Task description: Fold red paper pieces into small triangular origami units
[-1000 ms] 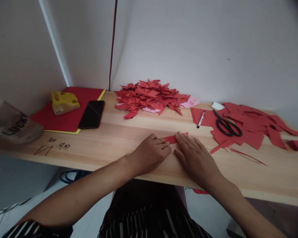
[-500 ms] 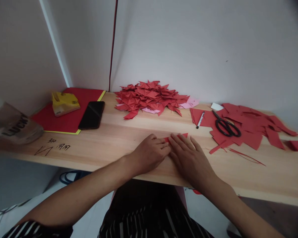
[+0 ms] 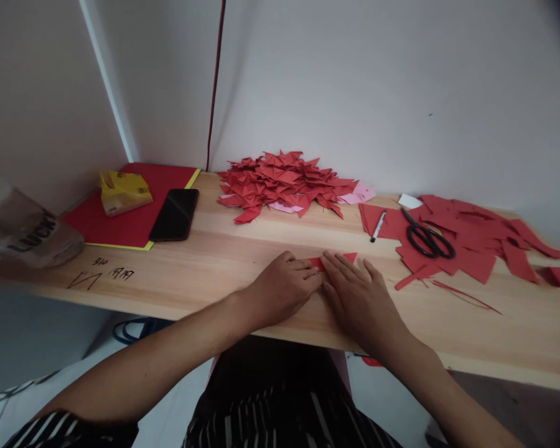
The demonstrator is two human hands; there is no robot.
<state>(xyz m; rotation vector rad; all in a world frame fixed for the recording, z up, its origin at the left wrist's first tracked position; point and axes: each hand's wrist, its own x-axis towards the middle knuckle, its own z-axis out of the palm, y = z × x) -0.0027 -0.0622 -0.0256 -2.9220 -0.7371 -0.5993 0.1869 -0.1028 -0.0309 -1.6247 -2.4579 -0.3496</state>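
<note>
A small folded piece of red paper lies on the table near its front edge, mostly covered by my hands. My left hand has its fingers curled and pressed together at the paper's left end. Lying flat across the paper, my right hand has its fingers stretched out, and a pointed red corner shows beyond them. The underside of the paper and my left fingertips are hidden.
Behind my hands is a heap of folded red paper pieces. To the right are a pen, black-handled scissors and red paper sheets. A phone, yellow packet and plastic bag sit left.
Both hands stay on the red paper in nearly the same pose. The whole view has shifted slightly, and a little more of the paper shows between and beyond my fingers.
</note>
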